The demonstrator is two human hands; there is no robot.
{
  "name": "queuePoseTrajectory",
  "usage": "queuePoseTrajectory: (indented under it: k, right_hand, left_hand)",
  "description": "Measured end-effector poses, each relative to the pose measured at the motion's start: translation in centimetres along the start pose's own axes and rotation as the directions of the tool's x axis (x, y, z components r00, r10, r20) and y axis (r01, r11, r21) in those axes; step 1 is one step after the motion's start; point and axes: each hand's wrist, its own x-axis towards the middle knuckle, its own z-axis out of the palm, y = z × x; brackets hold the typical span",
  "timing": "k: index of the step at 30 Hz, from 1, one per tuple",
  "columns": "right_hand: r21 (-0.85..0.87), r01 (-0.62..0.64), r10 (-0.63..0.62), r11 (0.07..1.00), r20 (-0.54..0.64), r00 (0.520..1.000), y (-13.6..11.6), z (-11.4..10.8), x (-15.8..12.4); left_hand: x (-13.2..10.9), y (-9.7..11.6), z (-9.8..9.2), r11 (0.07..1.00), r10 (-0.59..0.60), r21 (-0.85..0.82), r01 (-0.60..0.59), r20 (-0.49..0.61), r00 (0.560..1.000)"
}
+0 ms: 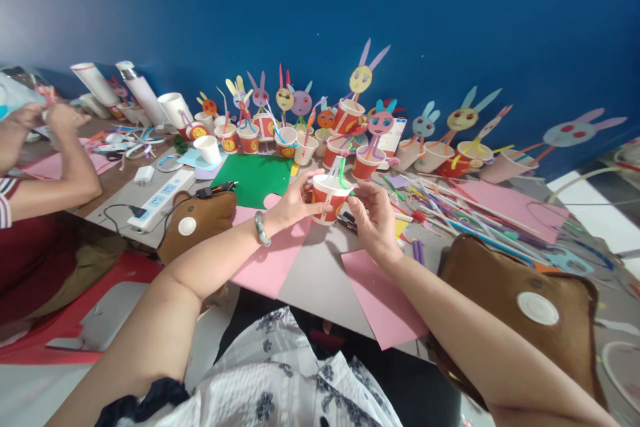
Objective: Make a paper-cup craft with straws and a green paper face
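Observation:
A red and white paper cup (326, 201) is held upright above the table, its open top facing up. My left hand (299, 200) is closed around the cup's left side, with the thumb across its front. White strips and a bent green strip (343, 173) stick up out of the cup. My right hand (374, 217) is at the cup's right side, fingers curled toward the thumb; whatever lies between them is too small to make out. Dark pens (347, 221) lie on the table just behind that hand.
Behind stand several paper cups with paper rabbit heads (361, 79). Pink sheets (383, 297), a green sheet (257, 179), loose coloured strips (465, 213) and a power strip (163, 199) lie around. Brown pouches (520, 307) flank my arms. Another person's hands (65, 117) work at left.

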Motion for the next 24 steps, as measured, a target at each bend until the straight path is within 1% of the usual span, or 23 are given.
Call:
queuePoseTrajectory:
  k: [4,9,15,18,24]
  right_hand:
    - [-0.03,-0.008,0.007,1.0,-0.029,1.0,-0.22,0.03,0.0]
    - [-0.047,-0.039,0.037,0.998,-0.042,0.998,-0.49,-0.1,-0.07]
    - [-0.061,-0.048,0.043,0.997,-0.074,0.996,-0.04,-0.1,-0.03]
    - [-0.074,-0.043,0.038,0.996,-0.069,0.997,0.09,-0.14,0.01]
    - [-0.115,-0.06,0.053,0.992,-0.057,0.997,-0.37,-0.35,0.12]
  left_hand:
    - [-0.2,-0.2,0.15,1.0,-0.024,-0.01,0.024,0.002,1.0]
    - [-0.17,-0.35,0.23,1.0,-0.019,0.021,0.018,0.024,1.0]
    - [-0.16,-0.34,0.22,0.998,0.024,0.052,-0.027,0.048,0.999]
    - [-0.17,-0.32,0.25,0.993,0.058,0.1,-0.064,0.063,0.996]
    - [-0.34,-0.39,0.5,0.981,0.066,0.172,-0.083,0.103,0.993]
